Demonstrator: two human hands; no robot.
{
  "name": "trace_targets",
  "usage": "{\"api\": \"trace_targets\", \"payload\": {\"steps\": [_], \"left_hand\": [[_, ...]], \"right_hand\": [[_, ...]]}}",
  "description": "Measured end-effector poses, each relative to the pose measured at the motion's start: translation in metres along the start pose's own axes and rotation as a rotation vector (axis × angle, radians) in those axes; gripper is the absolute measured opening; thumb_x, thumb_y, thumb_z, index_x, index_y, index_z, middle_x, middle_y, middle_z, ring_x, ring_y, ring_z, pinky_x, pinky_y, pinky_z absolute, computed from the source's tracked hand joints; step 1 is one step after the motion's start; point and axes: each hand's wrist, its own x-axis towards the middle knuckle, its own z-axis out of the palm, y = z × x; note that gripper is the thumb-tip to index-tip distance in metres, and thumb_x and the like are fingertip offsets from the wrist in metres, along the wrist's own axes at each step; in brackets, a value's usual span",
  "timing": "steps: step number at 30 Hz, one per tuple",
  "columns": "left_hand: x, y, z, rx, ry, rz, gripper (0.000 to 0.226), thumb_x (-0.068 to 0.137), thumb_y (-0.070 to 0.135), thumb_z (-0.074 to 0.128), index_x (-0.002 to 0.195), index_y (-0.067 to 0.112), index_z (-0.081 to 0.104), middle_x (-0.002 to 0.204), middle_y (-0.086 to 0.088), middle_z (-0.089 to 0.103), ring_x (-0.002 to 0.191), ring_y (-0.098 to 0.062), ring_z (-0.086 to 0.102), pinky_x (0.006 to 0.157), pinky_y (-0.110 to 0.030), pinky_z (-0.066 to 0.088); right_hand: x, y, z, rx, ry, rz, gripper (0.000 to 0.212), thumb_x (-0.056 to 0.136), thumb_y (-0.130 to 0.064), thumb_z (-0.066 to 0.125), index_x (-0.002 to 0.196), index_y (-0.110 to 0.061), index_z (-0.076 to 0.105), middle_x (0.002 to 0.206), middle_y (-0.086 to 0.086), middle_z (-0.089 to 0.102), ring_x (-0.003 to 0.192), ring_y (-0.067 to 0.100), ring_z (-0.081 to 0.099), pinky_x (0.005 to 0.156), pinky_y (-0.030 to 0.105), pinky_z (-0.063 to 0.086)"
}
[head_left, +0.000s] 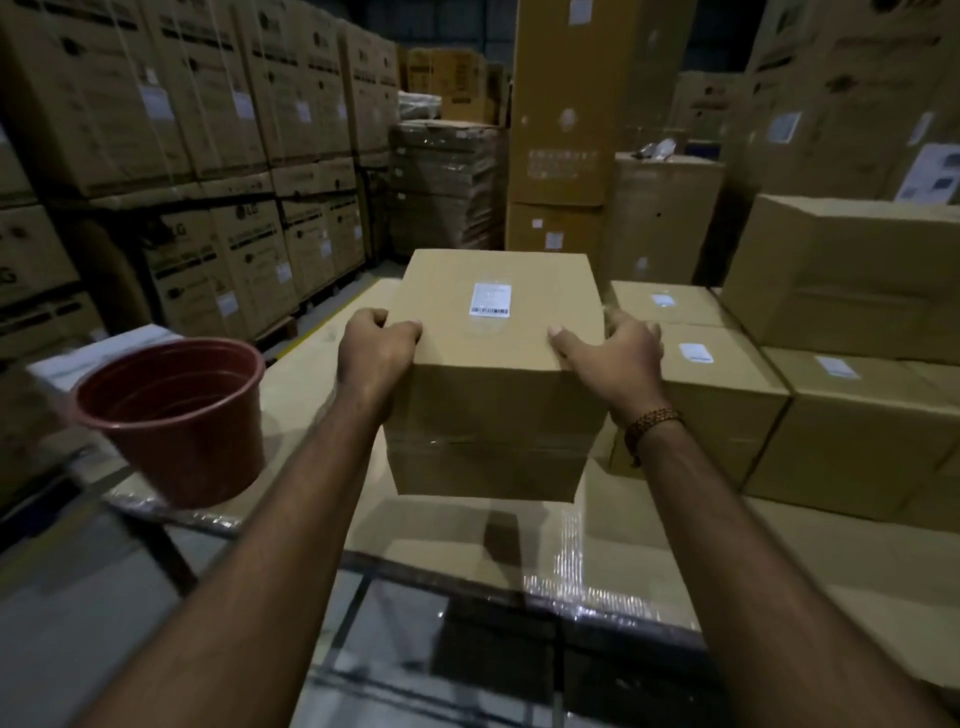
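Both hands, left hand and right hand, grip a cardboard box (fingers curled over its top edges); a red pot sits left of the fingers.

Plain brown cardboard box, closed and roughly cubic; white barcode label stuck on top face; clear tape band across lower front. Upright and level, held a little above flat cardboard surface.

Plain brown carton, white barcode label; reddish-brown bucket.

Warehouse, stacked cartons, wrapped pallet
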Motion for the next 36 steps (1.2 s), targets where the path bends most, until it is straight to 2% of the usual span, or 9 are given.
{"api": "trace_targets", "payload": {"steps": [3,6,11,15,21,24,29,33,36], "left_hand": [[-0.016,-0.032,-0.017,0.040,-0.018,-0.060,0.040,0.090,0.037,0.070,0.125,0.020,0.060,0.112,0.002,0.066,0.103,-0.021,0.063,0.087,-0.042,0.056],[-0.024,-0.058,-0.030,0.031,-0.073,-0.159,0.021,0.090,0.019,0.073,0.103,0.018,0.056,0.095,-0.001,0.062,0.086,-0.017,0.061,0.084,-0.039,0.056],[-0.015,-0.083,-0.041,0.023,-0.139,-0.180,0.049,0.092,0.017,0.067,0.138,0.016,0.049,0.096,-0.001,0.066,0.085,-0.015,0.063,0.079,-0.036,0.054],[0.012,-0.101,-0.046,0.043,-0.189,-0.150,0.045,0.092,0.016,0.060,0.136,0.015,0.051,0.090,-0.004,0.069,0.074,-0.018,0.062,0.067,-0.033,0.049],[0.063,-0.122,-0.043,0.186,-0.327,-0.119,0.067,0.072,0.041,0.064,0.134,0.023,0.047,0.113,-0.004,0.069,0.098,-0.026,0.070,0.087,-0.047,0.061],[0.081,-0.135,-0.038,0.221,-0.364,-0.072,0.064,0.080,0.046,0.072,0.134,0.021,0.049,0.119,-0.005,0.067,0.102,-0.028,0.070,0.090,-0.051,0.061],[0.087,-0.153,-0.025,0.243,-0.464,-0.045,0.059,0.091,0.037,0.076,0.140,0.020,0.047,0.119,-0.005,0.067,0.102,-0.026,0.070,0.091,-0.048,0.061],[0.089,-0.155,-0.008,0.247,-0.467,-0.049,0.063,0.076,0.043,0.066,0.134,0.025,0.047,0.120,-0.007,0.065,0.100,-0.023,0.068,0.091,-0.044,0.059],[0.089,-0.147,0.005,0.342,-0.466,-0.053,0.071,0.077,0.041,0.065,0.141,0.022,0.041,0.139,-0.010,0.053,0.120,-0.030,0.059,0.100,-0.044,0.053]], "right_hand": [[-0.029,0.017,0.011,0.026,-0.090,0.045,0.082,0.078,-0.056,0.087,0.142,-0.016,0.056,0.141,0.008,0.043,0.129,0.029,0.053,0.111,0.047,0.052],[-0.053,0.034,0.022,0.039,-0.150,0.089,0.085,0.074,-0.054,0.090,0.142,-0.017,0.054,0.137,0.005,0.053,0.117,0.022,0.061,0.103,0.044,0.057],[-0.070,0.038,0.044,0.116,-0.198,0.135,0.078,0.080,-0.036,0.092,0.140,-0.012,0.048,0.120,-0.005,0.061,0.111,0.018,0.062,0.094,0.032,0.053],[-0.066,0.037,0.071,0.075,-0.179,0.149,0.079,0.079,-0.038,0.093,0.139,-0.012,0.048,0.119,-0.005,0.061,0.110,0.018,0.063,0.095,0.034,0.053],[-0.055,0.043,0.106,0.026,-0.172,0.159,0.100,0.078,-0.032,0.089,0.160,-0.021,0.034,0.141,-0.005,0.056,0.129,0.020,0.059,0.115,0.044,0.048],[-0.056,0.046,0.113,0.013,-0.183,0.166,0.096,0.082,-0.030,0.087,0.163,-0.025,0.034,0.162,-0.002,0.046,0.145,0.019,0.048,0.120,0.047,0.043],[-0.062,0.067,0.113,0.009,-0.185,0.214,0.087,0.088,-0.025,0.084,0.162,-0.027,0.037,0.161,-0.006,0.045,0.146,0.020,0.047,0.119,0.051,0.044],[-0.063,0.079,0.106,-0.009,-0.195,0.232,0.080,0.093,-0.028,0.080,0.162,-0.025,0.039,0.161,-0.002,0.046,0.145,0.015,0.043,0.119,0.041,0.042],[-0.062,0.083,0.103,-0.040,-0.223,0.230,0.074,0.096,-0.029,0.078,0.161,-0.023,0.043,0.156,-0.003,0.050,0.143,0.013,0.044,0.119,0.041,0.042]]}}
